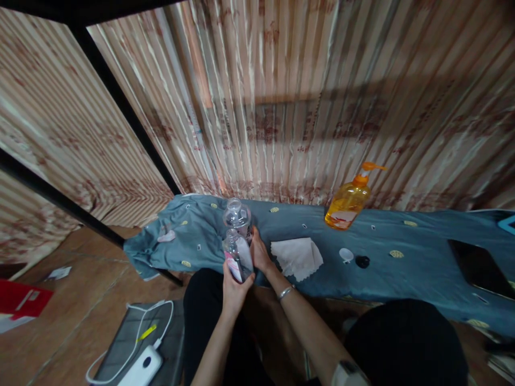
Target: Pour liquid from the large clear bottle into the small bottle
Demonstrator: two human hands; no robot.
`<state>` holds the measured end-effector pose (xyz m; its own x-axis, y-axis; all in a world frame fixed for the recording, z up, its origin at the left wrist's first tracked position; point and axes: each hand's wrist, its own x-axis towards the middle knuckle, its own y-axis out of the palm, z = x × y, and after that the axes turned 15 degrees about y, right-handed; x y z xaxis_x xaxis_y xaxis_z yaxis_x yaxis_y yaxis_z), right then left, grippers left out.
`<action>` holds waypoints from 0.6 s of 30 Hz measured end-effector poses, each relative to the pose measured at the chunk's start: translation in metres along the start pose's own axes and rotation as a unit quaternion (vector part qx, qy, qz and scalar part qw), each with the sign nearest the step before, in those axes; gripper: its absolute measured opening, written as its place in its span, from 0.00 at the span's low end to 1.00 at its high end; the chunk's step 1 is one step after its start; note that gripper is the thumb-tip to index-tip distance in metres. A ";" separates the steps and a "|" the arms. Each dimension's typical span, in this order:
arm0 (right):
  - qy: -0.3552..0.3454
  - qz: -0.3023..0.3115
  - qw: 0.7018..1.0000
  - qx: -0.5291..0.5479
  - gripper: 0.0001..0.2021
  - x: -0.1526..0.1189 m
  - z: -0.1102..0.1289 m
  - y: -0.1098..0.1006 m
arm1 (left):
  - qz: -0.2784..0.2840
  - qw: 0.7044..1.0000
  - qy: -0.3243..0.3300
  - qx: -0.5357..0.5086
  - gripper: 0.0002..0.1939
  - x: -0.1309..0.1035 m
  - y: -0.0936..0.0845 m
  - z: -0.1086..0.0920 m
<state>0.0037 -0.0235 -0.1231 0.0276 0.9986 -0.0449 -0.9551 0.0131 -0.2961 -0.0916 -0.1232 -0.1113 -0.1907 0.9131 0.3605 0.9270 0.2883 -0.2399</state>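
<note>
My left hand [236, 292] is wrapped round a clear plastic bottle [238, 257] with a pink and white label, its thumb and fingers on either side of the lower part. Just behind it stands a second clear bottle [237, 217], wider at the shoulder and open at the neck. Against that bottle's right side my right hand [260, 253] is curled, its fingers partly hidden. To the right of my hands, a white cloth [298, 256] lies folded on the blue-grey bedding [265, 214]. A white round cap [346, 254] and a black cap-like piece [362, 261] lie beyond the cloth.
An orange pump bottle [348, 203] stands at the back by the curtain [281, 107]. A dark phone [480, 266] lies at the right. A white power bank [142, 367] with a cable rests on a grey stool [171, 332] at lower left. Black metal posts [124, 102] rise on the left.
</note>
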 end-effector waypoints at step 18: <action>0.085 -0.153 0.984 0.008 0.36 -0.083 0.007 -0.107 | 0.058 0.994 0.025 -0.087 0.35 0.005 0.034 -0.017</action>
<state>0.1018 -0.1075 -0.0809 0.3629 0.9247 -0.1152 -0.8985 0.3144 -0.3065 -0.0558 -0.1139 -0.1021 -0.0665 0.9210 0.3839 0.9846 0.1229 -0.1244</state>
